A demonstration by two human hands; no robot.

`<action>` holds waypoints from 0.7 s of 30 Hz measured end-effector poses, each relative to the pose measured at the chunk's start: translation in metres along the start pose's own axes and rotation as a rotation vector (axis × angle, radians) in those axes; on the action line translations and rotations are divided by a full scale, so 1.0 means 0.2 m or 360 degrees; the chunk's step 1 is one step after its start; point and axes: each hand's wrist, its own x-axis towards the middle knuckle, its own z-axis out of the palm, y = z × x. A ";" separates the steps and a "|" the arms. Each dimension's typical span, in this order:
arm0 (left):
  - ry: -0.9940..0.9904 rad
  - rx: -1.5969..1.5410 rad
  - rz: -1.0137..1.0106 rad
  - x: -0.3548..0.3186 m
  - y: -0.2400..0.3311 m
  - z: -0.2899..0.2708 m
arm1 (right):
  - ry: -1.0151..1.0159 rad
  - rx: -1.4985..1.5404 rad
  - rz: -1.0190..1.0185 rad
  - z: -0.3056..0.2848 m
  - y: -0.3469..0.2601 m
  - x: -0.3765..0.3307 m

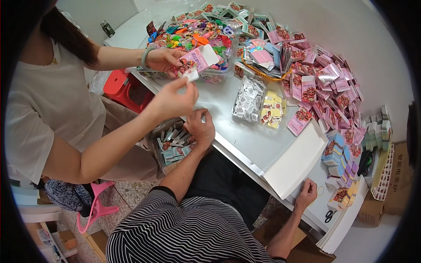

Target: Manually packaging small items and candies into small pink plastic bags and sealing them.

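Grey table (245, 140); left hand (200, 128) at packet bin (172, 144), right hand (307, 193) on edge.

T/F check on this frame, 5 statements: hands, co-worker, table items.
1. A co-worker holds a pink card with both hands. True.
2. The right hand holds the scissors. False: the scissors lie on the table, apart from that hand, which rests by a white tray.
3. A clear bin of colourful bits stands at the far end of the table. True.
4. The red stool stands on the table. False: it stands off the table's edge, beside the co-worker.
5. The left hand is at the table's near edge, by a box of small packs. True.
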 end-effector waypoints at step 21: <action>-0.0007 -0.0002 0.0005 0.00 0.02 -0.02 | -0.0001 0.0012 -0.0027 0.01 -0.02 -0.01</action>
